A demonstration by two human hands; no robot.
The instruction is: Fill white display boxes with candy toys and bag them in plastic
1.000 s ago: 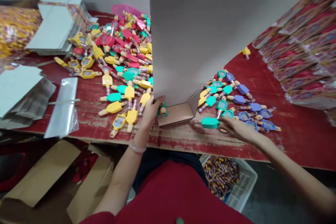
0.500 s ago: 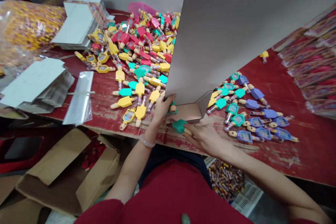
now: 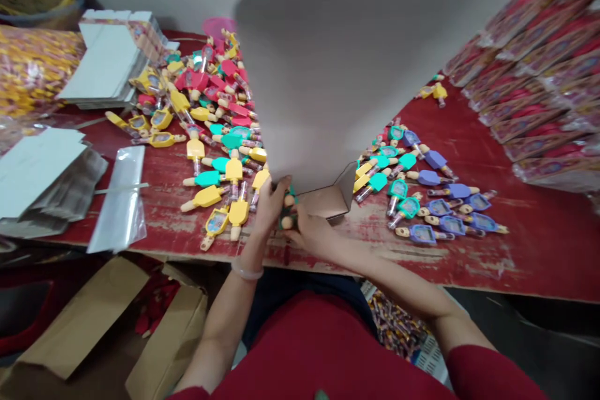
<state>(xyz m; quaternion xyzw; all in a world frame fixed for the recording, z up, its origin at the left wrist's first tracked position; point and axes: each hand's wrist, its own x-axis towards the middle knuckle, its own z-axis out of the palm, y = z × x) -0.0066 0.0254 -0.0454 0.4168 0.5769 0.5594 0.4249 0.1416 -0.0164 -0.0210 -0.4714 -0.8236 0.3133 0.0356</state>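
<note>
A cardboard display box (image 3: 323,202) stands near the table's front edge, its tall grey back panel (image 3: 323,87) rising behind my hands. My left hand (image 3: 270,206) is closed round the box's left end, thumb at the inside. Two beige, rounded ends of toys show between my hands at that end. One belongs to a green popsicle-shaped toy (image 3: 287,223), which the fingers of my right hand (image 3: 315,232) grip at the box's left part; its green body is mostly hidden. The right part of the box's bottom is bare. Green and purple popsicle-shaped toys (image 3: 424,234) lie right of the box.
A pile of red, yellow and green toys (image 3: 220,87) spreads left of the box. Flat white cartons (image 3: 42,169) and clear plastic sleeves (image 3: 119,200) lie further left. Packed bags (image 3: 529,81) are stacked at right. An open brown carton (image 3: 79,319) stands below the table.
My right hand has carried the green toy left and into the box's left end, beside my left hand. My left hand keeps its hold on the box. The view has turned somewhat right.
</note>
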